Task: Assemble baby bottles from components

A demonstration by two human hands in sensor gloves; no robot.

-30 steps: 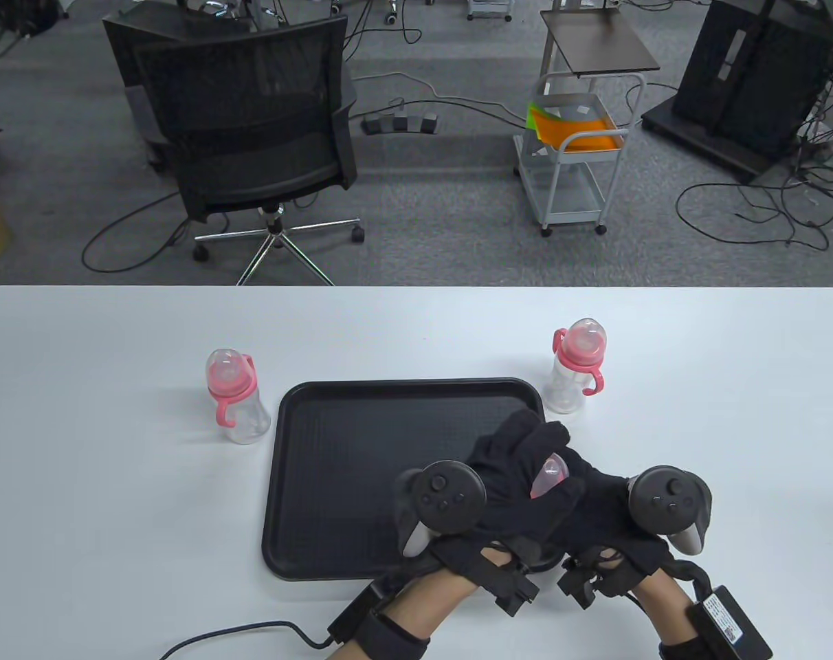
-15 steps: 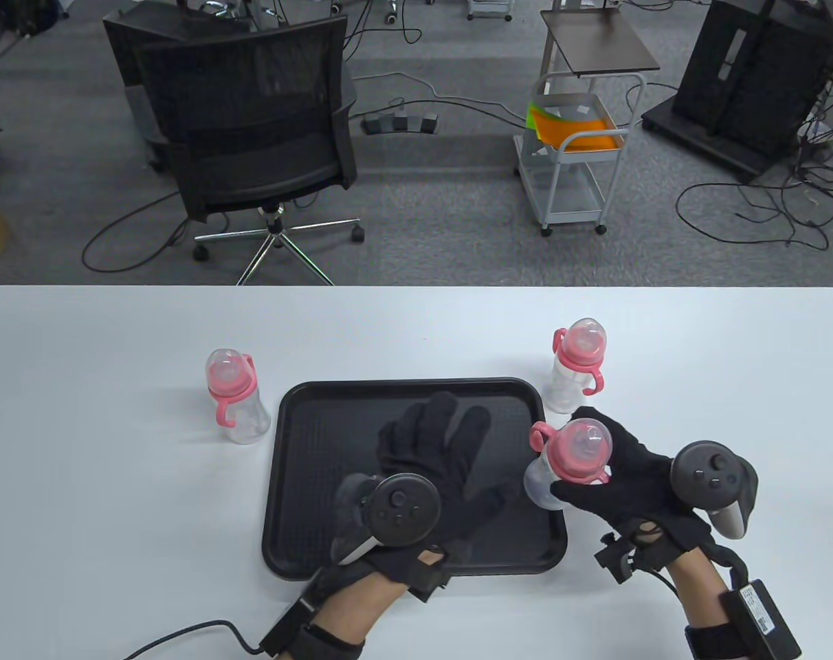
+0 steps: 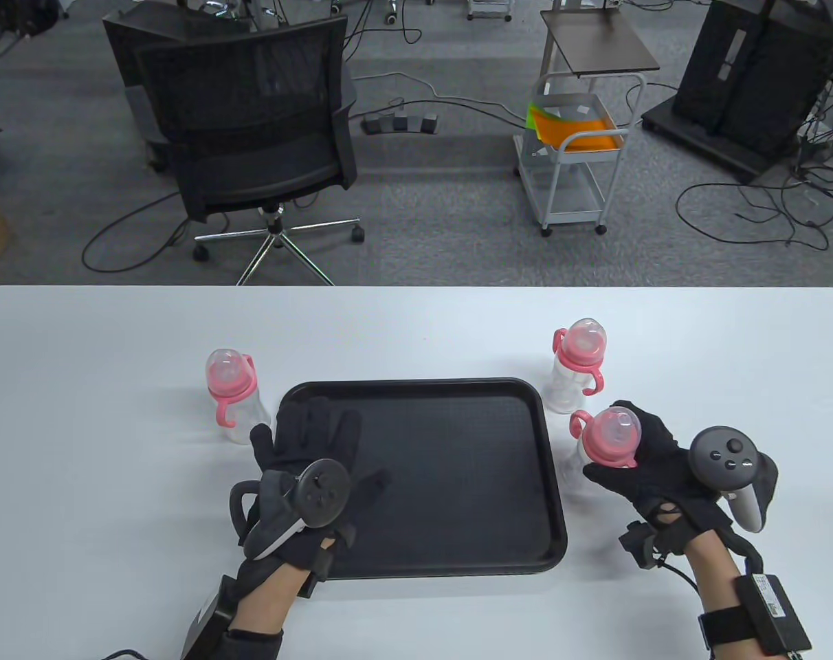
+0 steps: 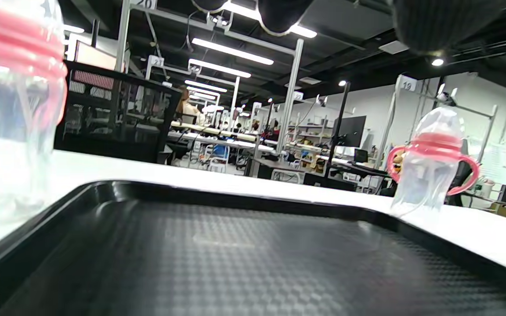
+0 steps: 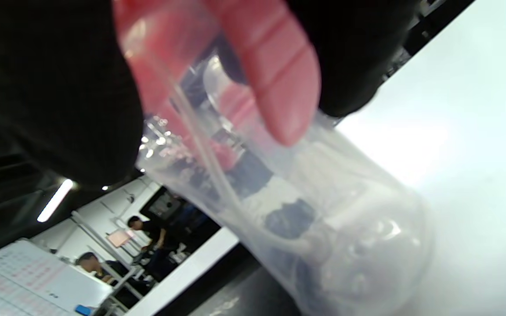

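The clear plastic baby bottle with a pink collar, pink side handles and a transparent dome cap (image 3: 605, 443) sits in the right hand (image 3: 653, 467), whose black-gloved fingers (image 5: 51, 87) curl around its neck; it is just off the right edge of the black textured rectangular tray (image 3: 458, 481), at about three o'clock from the tray's middle, and whether its base touches the white surface (image 3: 80, 481) cannot be told. In the right wrist view the bottle (image 5: 279, 210) tilts, its see-through body showing a thin straw inside. A second capped bottle of the same kind (image 3: 578, 368) stands upright on the surface just behind the held one, at about twelve o'clock from it, beside the tray's far right corner. A third matching bottle (image 3: 232, 395) stands upright at ten o'clock from the tray's middle, just off its left edge. The left hand (image 3: 306, 467) hangs over the tray's left part with fingers spread and straight, holding nothing. Beyond the surface stand a black mesh office chair (image 3: 251, 130) and a white wheeled cart (image 3: 574, 158).
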